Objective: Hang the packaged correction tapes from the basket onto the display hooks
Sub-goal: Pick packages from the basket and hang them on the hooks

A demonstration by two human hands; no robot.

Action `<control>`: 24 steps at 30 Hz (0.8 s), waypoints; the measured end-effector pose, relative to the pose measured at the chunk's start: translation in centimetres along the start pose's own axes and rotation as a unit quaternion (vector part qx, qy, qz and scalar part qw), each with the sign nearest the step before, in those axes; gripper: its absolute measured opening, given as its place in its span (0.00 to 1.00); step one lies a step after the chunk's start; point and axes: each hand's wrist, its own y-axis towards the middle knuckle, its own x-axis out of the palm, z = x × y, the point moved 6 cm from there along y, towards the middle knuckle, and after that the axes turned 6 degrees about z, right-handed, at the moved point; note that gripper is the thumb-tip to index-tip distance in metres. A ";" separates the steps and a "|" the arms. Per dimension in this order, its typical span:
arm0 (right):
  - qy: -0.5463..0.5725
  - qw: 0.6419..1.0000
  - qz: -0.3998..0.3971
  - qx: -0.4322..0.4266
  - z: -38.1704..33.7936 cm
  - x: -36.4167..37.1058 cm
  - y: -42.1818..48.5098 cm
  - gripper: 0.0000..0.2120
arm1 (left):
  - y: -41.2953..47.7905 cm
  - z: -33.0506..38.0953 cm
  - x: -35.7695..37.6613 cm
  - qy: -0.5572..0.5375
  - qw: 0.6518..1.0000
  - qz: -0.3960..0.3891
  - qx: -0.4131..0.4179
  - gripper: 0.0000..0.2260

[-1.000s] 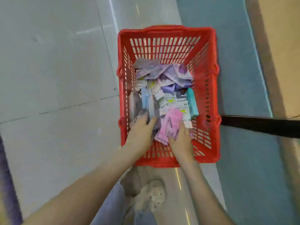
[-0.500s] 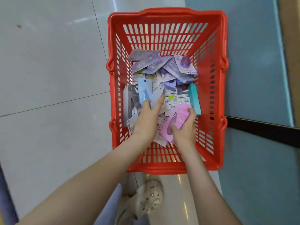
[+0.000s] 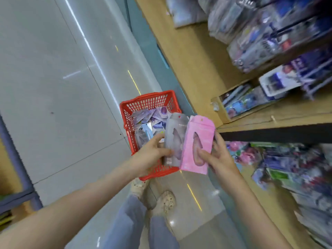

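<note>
To my right stands wooden shelving (image 3: 188, 56), with the red basket (image 3: 143, 97) on the floor (image 3: 53, 87). My left hand (image 3: 152, 155) pinches a grey correction-tape pack (image 3: 177, 130) and my right hand (image 3: 220, 159) a pink pack (image 3: 199, 139), hang-holes pointing away from me. The shelving is nearer my right.

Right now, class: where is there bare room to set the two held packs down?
Free: grey floor left of the red basket; bare wooden shelf board beyond it, beside the clear bags. Crowded: the basket, heaped with packs, and the lower shelf goods beside the right hand.
</note>
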 end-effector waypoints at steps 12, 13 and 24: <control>-0.034 0.973 0.141 -0.177 -20.6 -3.8 -24.5 0.35 | -23.5 12.4 15.6 0.224 0.942 -0.138 0.210 0.22; -0.052 0.963 0.169 -0.201 -21.7 -4.6 -27.3 0.37 | -25.7 12.5 17.3 0.243 0.928 -0.148 0.240 0.22; -0.274 0.826 0.385 -0.308 -23.1 -16.8 -60.0 0.42 | -50.0 2.8 37.4 0.365 0.779 -0.289 0.421 0.25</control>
